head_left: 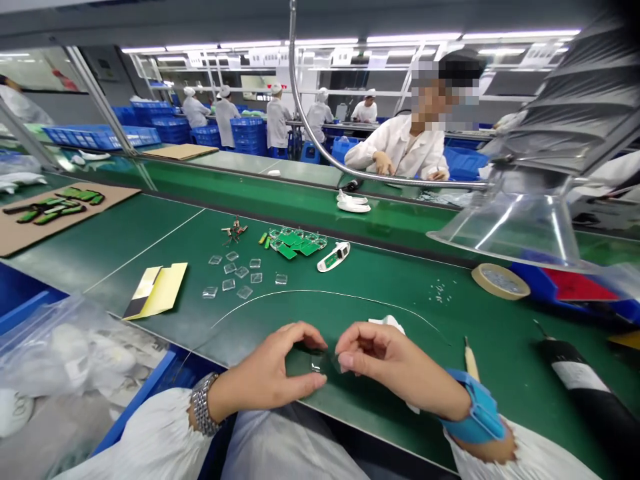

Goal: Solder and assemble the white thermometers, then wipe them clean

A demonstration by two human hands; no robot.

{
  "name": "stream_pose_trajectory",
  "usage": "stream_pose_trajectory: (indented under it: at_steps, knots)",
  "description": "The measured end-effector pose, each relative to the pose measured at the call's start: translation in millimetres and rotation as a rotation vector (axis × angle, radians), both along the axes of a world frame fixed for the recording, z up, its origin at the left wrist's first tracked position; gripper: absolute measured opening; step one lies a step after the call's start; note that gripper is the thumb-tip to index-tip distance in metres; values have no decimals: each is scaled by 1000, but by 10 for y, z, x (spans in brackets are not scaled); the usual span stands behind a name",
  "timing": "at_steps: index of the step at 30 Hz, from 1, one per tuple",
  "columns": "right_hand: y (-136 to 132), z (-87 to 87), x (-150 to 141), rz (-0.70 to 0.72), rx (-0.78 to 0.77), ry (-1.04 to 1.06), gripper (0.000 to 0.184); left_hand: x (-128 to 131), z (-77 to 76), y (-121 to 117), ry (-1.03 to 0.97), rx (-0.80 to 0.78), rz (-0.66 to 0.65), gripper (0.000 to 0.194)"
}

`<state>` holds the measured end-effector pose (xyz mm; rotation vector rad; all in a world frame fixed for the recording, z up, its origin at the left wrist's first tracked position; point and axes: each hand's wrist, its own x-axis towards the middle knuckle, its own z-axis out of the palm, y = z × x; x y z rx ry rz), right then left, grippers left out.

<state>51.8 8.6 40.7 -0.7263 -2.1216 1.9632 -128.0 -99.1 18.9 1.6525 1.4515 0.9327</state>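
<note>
My left hand (267, 367), a steel watch on its wrist, curves around a small transparent piece (316, 364) over the green bench mat (380, 393). My right hand (385, 360), with a blue wrist strap (480, 413), has its fingertips bunched close beside that piece. A thin pale wire (320, 291) arcs across the mat just beyond both hands. Ahead lie several transparent squares (235, 273), green circuit boards (295, 243) and a white device with a green insert (334, 257). A white cloth (387, 325) sits partly behind my right hand.
A masking tape roll (500, 281), a black cylinder (575, 377) and a wooden stick (471, 360) lie to the right, under a transparent hood (510, 227). A yellow folded card (155, 290) lies left. A co-worker (400, 147) sits across the conveyor.
</note>
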Motion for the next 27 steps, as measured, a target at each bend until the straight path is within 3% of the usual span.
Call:
stream_pose_trajectory:
  at_steps: [4,13,21,27]
  knots:
    - [-29,20,-96,39,92,-17,25,0,3,-9,-315,-4,66,24]
    - [-84,-32,-195,-52,482,-87,10,37,-61,-38,-217,58,202,11]
    - [35,-55,-240,122,349,-141,11,-65,-168,-175,90,50,277,12]
    - [128,-85,-345,271,425,-201,9,-77,-245,-245,154,61,270,9]
